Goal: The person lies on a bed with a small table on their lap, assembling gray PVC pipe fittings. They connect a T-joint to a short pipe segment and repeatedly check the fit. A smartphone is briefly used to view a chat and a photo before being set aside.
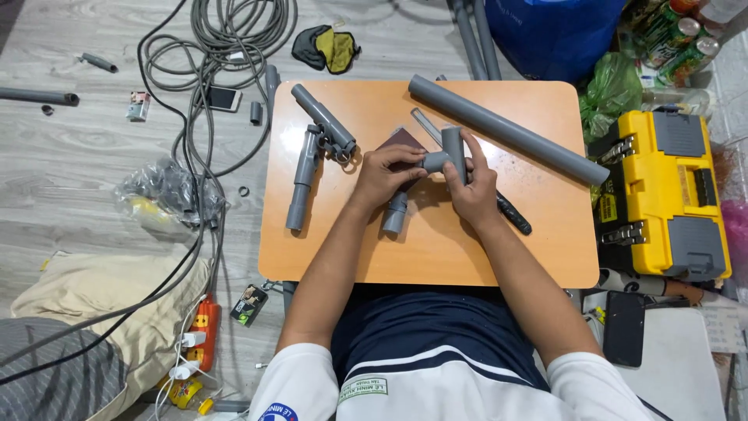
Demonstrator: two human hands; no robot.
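Both hands are busy over the middle of the small orange table (436, 257). The right hand (474, 187) is wrapped around a grey tee fitting (450, 153), fingers closed on its upright leg, and the left hand (387, 173) pinches the tee's side branch from the left. So both grips are closed on that same fitting, held just above the tabletop. A brown sheet (399, 142), maybe sandpaper (hard to say), lies right under the hands, and a short grey pipe stub (394, 213) pokes out near the left wrist, toward the person.

To me this looks like the fit-up stage of a pipe joint: the tee is in hand and the side socket is being checked or lined up. I'd guess the next move needs the socket kept square to whatever piece goes in, plus a firm hold on the upright leg so it doesn't twist.

Other stuff around: a long grey pipe (506, 129) lies diagonally on the far right of the table, an assembled pipe piece with a clamp (319, 148) on the left, a black-handled tool (514, 213) just right of the right hand. A yellow toolbox (662, 195) sits off the table's right edge, and grey cable coils (234, 31) sprawl on the floor far left.
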